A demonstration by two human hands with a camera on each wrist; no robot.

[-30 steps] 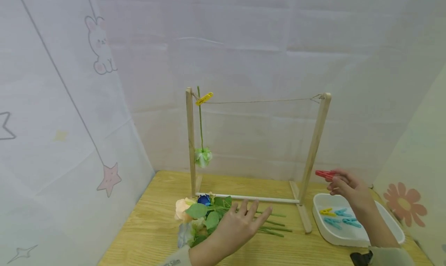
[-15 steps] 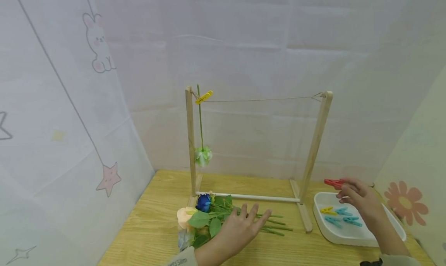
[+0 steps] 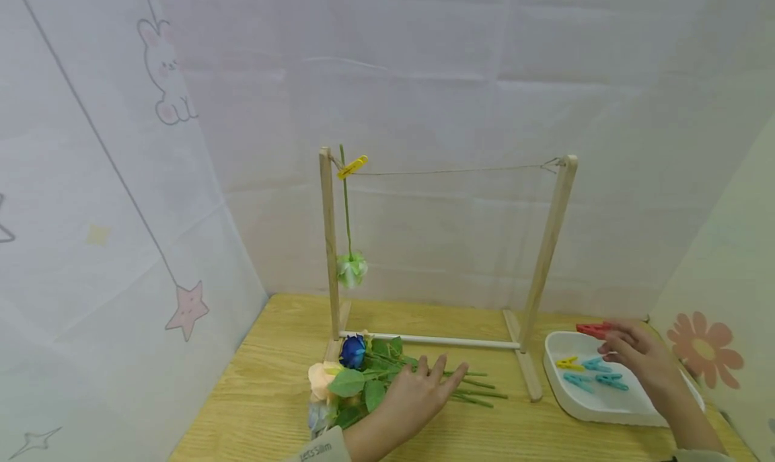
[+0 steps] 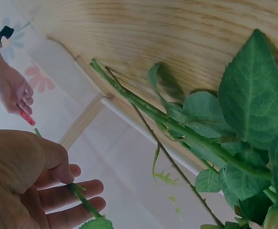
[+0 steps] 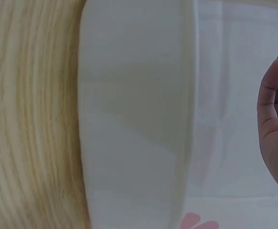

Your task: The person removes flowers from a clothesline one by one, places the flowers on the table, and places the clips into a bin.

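Observation:
In the head view my left hand [image 3: 418, 395] is over a bunch of artificial flowers on the table. The left wrist view shows its thumb and fingers pinching a green flower stem [image 4: 84, 200]; which bloom it belongs to is hidden. Beside it lie a blue rose [image 3: 352, 351], a peach flower [image 3: 322, 380] and several leafy stems [image 4: 177, 126]. My right hand [image 3: 644, 361] holds a red clothespin [image 3: 593, 329] above the white tray [image 3: 563, 408]. On the rack's string, a yellow clothespin [image 3: 352, 167] grips a pale green-white flower [image 3: 351, 270], which hangs head down.
A wooden rack [image 3: 547, 260] stands behind the flowers, with a thin string [image 3: 448, 171] across its top and a white bar [image 3: 436, 341] low down. Inside the tray lie a yellow clothespin [image 3: 569, 363] and several blue clothespins [image 3: 611, 380]. Patterned cloth walls enclose the table.
My right hand has moved to the right and slightly down with the red clothespin, over the tray. The left hand has stayed nearly in place at the flowers. The head view has shifted a little.

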